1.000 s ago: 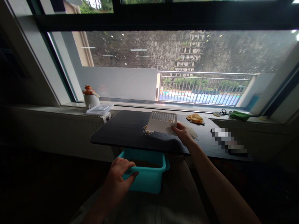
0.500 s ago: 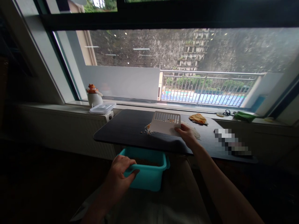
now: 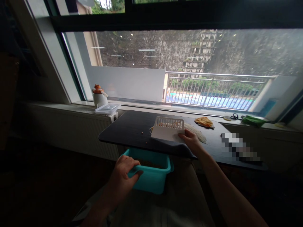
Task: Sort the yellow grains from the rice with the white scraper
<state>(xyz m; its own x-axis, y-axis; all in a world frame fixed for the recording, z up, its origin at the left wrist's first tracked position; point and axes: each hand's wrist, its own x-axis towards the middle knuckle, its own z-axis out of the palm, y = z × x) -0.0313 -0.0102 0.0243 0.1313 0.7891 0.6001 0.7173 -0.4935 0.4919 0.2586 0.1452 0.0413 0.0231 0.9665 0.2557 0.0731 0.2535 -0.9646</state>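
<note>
My left hand (image 3: 127,168) grips the near left rim of a teal plastic bin (image 3: 151,179), its thumb on the outside. Brown granular stuff (image 3: 150,163) lies inside the bin, which sits just below the table edge. In my right hand (image 3: 191,140) is a white slotted scraper (image 3: 167,134), held by its right end close over the dark tabletop (image 3: 127,126). Mixed orange and white grains show through its slots, and a few loose ones lie to its left. A spread of pale grains (image 3: 197,132) is to the right, partly behind the scraper and my hand.
A folded yellow cloth (image 3: 204,122) lies at the back of the table, with a blurred-out object (image 3: 240,148) at the right. On the sill are scissors (image 3: 234,116), a green cloth (image 3: 253,121), a white container (image 3: 100,100) and a clear plastic lid (image 3: 107,108).
The scraper has shifted slightly left and nearer across the table, covering most of the grains at its left edge. My left hand stays on the bin. The view has turned slightly left.
</note>
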